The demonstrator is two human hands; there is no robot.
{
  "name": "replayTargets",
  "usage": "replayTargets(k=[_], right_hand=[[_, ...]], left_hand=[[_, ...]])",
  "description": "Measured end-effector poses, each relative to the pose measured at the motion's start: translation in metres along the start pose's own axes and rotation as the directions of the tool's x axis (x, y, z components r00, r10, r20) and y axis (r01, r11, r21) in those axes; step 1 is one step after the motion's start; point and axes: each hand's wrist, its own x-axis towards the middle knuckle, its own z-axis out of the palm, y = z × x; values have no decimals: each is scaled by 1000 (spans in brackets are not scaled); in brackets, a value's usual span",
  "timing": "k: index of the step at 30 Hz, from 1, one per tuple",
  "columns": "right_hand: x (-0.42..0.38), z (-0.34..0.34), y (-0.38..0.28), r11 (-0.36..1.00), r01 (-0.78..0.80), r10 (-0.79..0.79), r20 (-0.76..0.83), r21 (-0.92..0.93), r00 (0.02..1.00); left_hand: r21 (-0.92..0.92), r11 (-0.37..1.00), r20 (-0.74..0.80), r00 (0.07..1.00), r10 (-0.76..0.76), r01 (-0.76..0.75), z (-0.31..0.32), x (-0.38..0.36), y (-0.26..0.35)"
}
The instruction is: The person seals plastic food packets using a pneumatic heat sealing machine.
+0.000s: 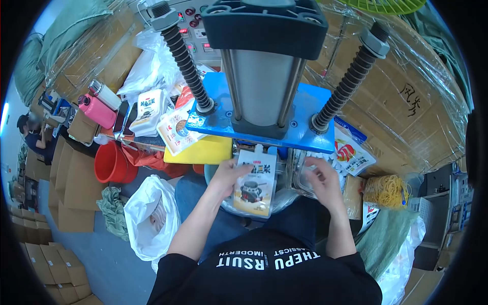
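My left hand point(227, 179) is closed on the left edge of a printed spout pouch point(256, 188), thumb across its front. The pouch is white and tan with a dark pot pictured on it, and its small spout points up toward the machine. My right hand point(324, 185) is just right of a clear plastic box point(300, 175), slightly blurred, with its fingers bent and apart. I see nothing in it. Directly above both hands is a press machine with a blue plate point(300, 134) and a grey cylinder point(262, 86).
A yellow block point(198, 150) lies left of the pouch, near stacked pouches point(150, 109). On the left are a red bucket point(114, 162) and a white bag point(152, 218). Yellow twine point(386, 191) sits at right. Far left, another person point(34, 134) is at work.
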Motion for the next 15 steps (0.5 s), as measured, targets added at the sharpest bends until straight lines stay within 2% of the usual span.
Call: replayTargets(k=[2,3,7,9,10,11,12,13,14,15], right_hand=[[-3,-7,1,944,11,-90,-224,-330,970],[-5,-4,18,891,42,-145,-198,-451,969],[-6,9,45,837,68,-199,-185,-544,962],[0,10,40,859,-13,-103,-197,-512,975],[3,8,35,854,-64,-50,-204,-517,978],[5,8,33,857,-59,-54,-203,-511,978],[5,7,33,855,-74,-38,-204,-514,978],[6,6,33,850,-89,-21,-203,-519,979],[5,5,36,852,-84,-25,-200,-517,980],[2,5,39,869,-7,-109,-206,-494,972]], left_hand=[[-59,998,5,1000,25,-24,-3,13,-3],[-78,996,-8,1000,30,-31,-3,15,-5],[-68,996,-19,998,65,-66,-5,14,-7],[223,971,12,996,86,-87,-12,12,7],[706,706,-132,989,62,50,-5,-6,45],[854,507,-134,895,425,-113,-21,-6,50],[953,237,-44,691,722,-187,-37,-7,55],[987,41,55,571,819,-155,-49,-8,66],[988,41,52,568,821,-150,-63,-5,56],[984,-156,178,553,814,-87,-82,3,33]])
